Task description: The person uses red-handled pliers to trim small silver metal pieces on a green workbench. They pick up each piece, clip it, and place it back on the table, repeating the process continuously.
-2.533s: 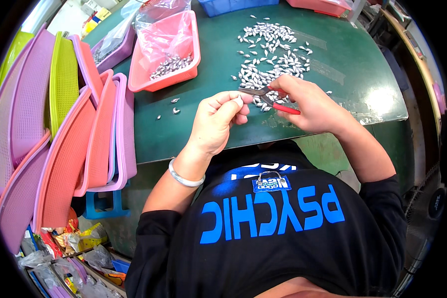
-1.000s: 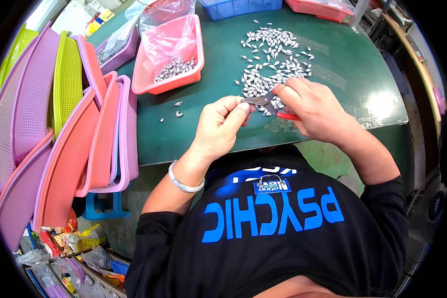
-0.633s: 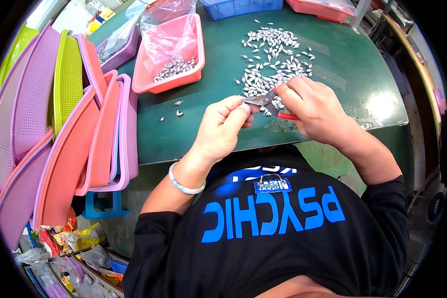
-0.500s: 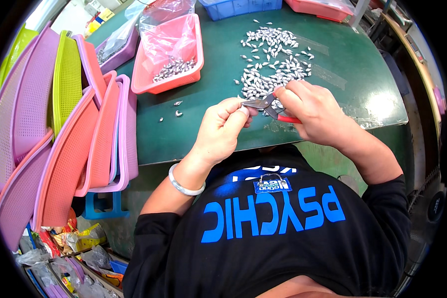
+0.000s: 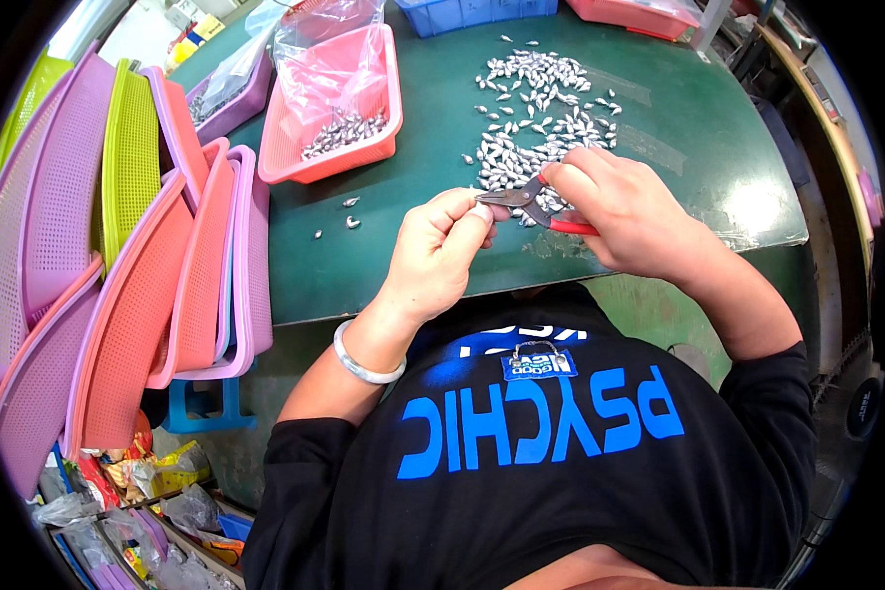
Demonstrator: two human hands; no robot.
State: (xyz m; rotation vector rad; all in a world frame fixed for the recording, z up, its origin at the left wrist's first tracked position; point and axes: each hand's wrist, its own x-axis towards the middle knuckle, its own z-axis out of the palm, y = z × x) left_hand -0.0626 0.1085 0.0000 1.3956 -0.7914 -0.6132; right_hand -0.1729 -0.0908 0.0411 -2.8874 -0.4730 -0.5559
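My right hand (image 5: 610,202) is closed round the red handles of a pair of pliers (image 5: 537,210) with short dark jaws. Their jaws point left and meet the fingertips of my left hand (image 5: 439,251). Thumb and forefinger of that hand are pinched together; whatever is between them is mostly covered by the fingers and jaws. Just beyond the pliers lies a loose pile of small silver teardrop-shaped metal pieces (image 5: 531,152), which look like fishing sinkers. A few similar pieces (image 5: 352,222) lie apart on the green table (image 5: 423,118), left of my hands.
A pink basket (image 5: 329,169) holds more silver pieces and a clear plastic bag. Behind it are a purple basket (image 5: 241,116) and a blue crate (image 5: 477,15). Stacked pink, purple and green baskets (image 5: 133,305) crowd the left side, above a blue stool (image 5: 206,405).
The pliers' jaws have shifted up very slightly at my left fingertips, and my right hand has moved a little with them. The pile and baskets look the same.
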